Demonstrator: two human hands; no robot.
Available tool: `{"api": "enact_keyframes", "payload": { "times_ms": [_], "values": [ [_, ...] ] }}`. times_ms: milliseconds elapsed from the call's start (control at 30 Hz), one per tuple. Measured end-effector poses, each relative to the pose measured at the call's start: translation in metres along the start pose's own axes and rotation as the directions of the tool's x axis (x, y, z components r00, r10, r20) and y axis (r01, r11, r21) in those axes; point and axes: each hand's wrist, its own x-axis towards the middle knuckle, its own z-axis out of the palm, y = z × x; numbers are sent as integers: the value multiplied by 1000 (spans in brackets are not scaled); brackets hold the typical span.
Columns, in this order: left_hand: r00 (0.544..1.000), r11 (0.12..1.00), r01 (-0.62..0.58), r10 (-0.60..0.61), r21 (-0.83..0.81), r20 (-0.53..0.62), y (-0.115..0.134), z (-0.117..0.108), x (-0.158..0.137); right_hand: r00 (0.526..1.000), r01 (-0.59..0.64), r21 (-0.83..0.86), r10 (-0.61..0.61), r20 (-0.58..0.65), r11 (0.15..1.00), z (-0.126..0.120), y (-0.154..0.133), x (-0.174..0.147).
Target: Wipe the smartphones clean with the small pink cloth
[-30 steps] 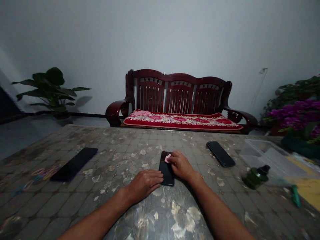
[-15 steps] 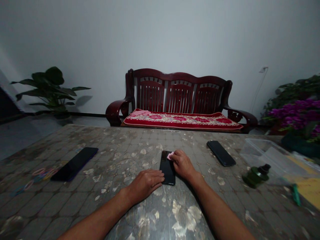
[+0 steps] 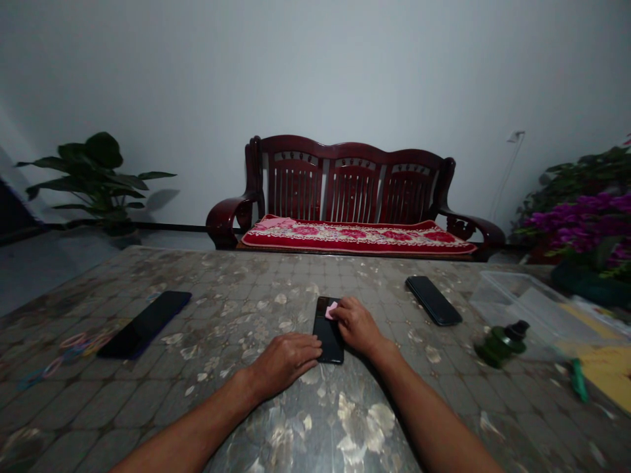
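A black smartphone [image 3: 329,345] lies flat on the patterned tabletop, between my two hands. My left hand [image 3: 288,358] rests low on the table with its fingers stretched out flat, the fingertips touching the phone's left edge. Over the phone's upper right side, my right hand [image 3: 357,323] is closed, pinching a small pink cloth [image 3: 330,311] against the phone's dark surface. The right fingers partly hide the cloth and that edge of the phone.
Another phone [image 3: 145,325] lies at left beside several coloured hair ties [image 3: 73,341]. At right are a third phone [image 3: 434,301], a green bottle [image 3: 500,345], a clear plastic box [image 3: 522,305], a green object [image 3: 579,381] and purple flowers [image 3: 586,220]. A wooden bench [image 3: 352,177] stands behind.
My right hand and the pink cloth have shifted slightly down and left on the phone. The left hand stays at the phone's edge. The whole view has moved a little.
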Motion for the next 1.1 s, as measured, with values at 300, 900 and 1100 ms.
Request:
{"api": "enact_keyframes", "payload": {
  "times_ms": [300, 900, 1100],
  "values": [
    [1000, 1000, 8, -8, -13, 6, 0, -1, 0, 991, 132, 52, -134, 31, 990, -3, -3, 1],
    [998, 998, 0, 3, 60, -57, -1, 10, 4, 1000, -17, 15, 18, -10, 1000, -3, 6, -1],
    [996, 997, -34, 39, 65, -78, 0, 10, 6, 1000, 11, 13, -11, -3, 1000, -2, 7, 0]
  ]
}}
